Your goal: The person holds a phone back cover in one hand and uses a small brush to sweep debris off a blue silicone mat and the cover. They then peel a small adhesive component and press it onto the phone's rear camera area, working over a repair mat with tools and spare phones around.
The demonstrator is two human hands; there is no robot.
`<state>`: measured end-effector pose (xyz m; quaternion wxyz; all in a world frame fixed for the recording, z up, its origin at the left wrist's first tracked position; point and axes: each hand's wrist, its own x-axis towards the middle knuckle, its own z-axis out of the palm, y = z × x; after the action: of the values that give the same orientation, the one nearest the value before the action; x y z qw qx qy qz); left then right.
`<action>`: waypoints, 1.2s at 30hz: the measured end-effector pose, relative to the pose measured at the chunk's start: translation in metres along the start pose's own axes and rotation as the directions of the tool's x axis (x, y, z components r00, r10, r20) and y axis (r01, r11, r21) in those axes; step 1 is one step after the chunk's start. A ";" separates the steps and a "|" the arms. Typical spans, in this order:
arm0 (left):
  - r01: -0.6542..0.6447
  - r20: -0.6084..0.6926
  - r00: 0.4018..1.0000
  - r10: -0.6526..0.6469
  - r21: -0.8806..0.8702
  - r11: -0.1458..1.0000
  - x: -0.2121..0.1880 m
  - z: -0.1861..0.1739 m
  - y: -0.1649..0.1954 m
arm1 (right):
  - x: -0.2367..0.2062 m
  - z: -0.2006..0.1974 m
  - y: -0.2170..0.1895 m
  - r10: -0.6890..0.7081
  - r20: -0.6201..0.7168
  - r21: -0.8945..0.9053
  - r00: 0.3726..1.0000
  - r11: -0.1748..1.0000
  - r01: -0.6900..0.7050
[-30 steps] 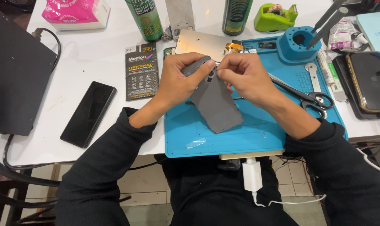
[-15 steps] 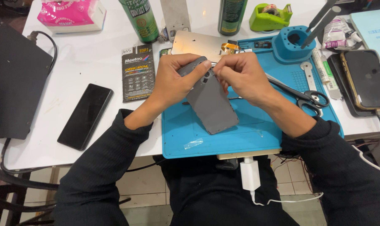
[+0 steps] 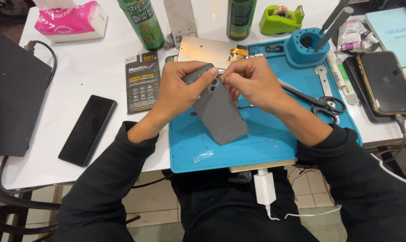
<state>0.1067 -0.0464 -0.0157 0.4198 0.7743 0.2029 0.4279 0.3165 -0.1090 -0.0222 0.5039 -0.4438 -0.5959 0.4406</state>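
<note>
A: What lies nearest the person, taking the blue work mat (image 3: 256, 150) as the mark?

B: Just below the mat's near edge a white charger block (image 3: 264, 188) hangs on its cable. Above the mat's middle both hands meet over a grey phone back cover (image 3: 221, 114).

A: How does each grip stand?

B: The left hand (image 3: 183, 89) is closed around the cover's upper end, thumb across its face, and holds it tilted, the lower corner close to the mat; contact there cannot be told. The right hand (image 3: 252, 80) has its fingers pinched together at the cover's top edge, by the camera cut-out; what sits between the fingertips is too small to make out.

A: And beside the mat?

B: To its left on the white tabletop (image 3: 77, 76) lie a dark foil packet (image 3: 141, 80) and, further left, a black phone (image 3: 87, 130) face up. On the mat's right part rest black scissors (image 3: 319, 101). Off its right edge a phone with a gold rim (image 3: 386, 83) lies on a dark pad.

A: Further back?

B: At the mat's far edge sits a silver metal plate (image 3: 207, 49), and on its far right corner a blue tool holder (image 3: 306, 45). Beyond stand two green spray cans (image 3: 142, 22), a green tape dispenser (image 3: 281, 20) and a pink tissue pack (image 3: 71, 20).
</note>
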 end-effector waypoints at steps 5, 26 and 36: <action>0.017 -0.027 0.999 -0.017 0.002 1.000 0.001 0.000 -0.002 | -0.001 0.000 -0.008 0.003 0.022 -0.015 1.000 1.000 -0.003; 0.028 -0.020 0.999 -0.027 0.047 0.999 0.002 -0.002 0.000 | -0.004 -0.004 -0.009 -0.024 0.058 -0.097 0.998 0.995 0.029; -0.015 -0.100 0.995 0.014 -0.007 1.000 0.000 0.004 0.003 | -0.001 0.006 0.010 -0.007 -0.023 0.098 1.000 0.995 0.009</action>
<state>0.1099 -0.0501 -0.0143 0.4091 0.7517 0.2161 0.4700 0.3113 -0.1082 -0.0332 0.5337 -0.4210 -0.5695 0.4623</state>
